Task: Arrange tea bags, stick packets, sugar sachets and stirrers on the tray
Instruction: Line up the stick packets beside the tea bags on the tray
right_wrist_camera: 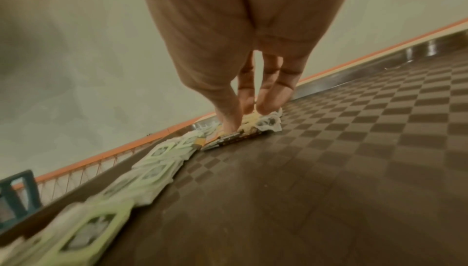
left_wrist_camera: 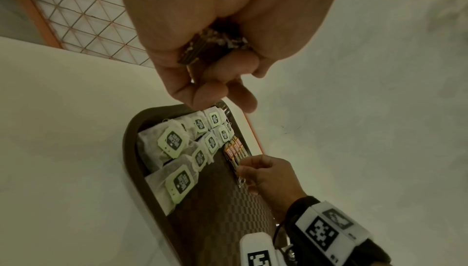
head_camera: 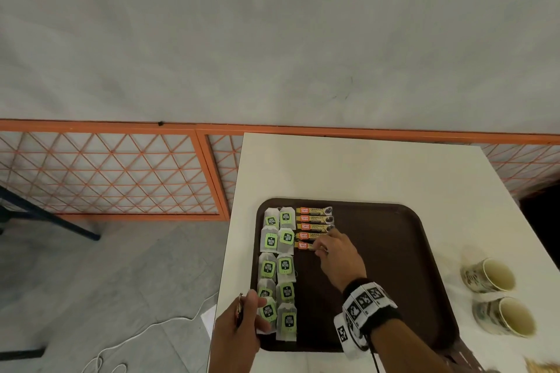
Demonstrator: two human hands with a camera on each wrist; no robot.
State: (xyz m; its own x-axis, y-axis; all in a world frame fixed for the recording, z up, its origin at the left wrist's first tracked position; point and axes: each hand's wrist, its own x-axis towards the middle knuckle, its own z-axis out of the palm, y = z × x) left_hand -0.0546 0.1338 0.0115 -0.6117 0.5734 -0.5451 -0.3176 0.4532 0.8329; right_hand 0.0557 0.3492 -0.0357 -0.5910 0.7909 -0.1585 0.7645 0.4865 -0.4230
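A dark brown tray [head_camera: 394,251] lies on the white table [head_camera: 348,166]. Two columns of tea bags [head_camera: 277,266] with green tags fill its left side. Right of them lies a row of orange stick packets [head_camera: 313,218]. My right hand [head_camera: 325,247] pinches the nearest stick packet [head_camera: 303,245] of that row, thumb and fingers on its right part, pressing it to the tray [right_wrist_camera: 329,170]. My left hand [head_camera: 245,315] hovers over the tray's near left corner and grips a bundle of stick packets [left_wrist_camera: 202,50].
Two patterned cups [head_camera: 497,297] lie on their sides at the table's right edge. An orange lattice railing [head_camera: 106,172] runs behind the table. A white cord [head_camera: 136,333] trails on the grey floor at the left.
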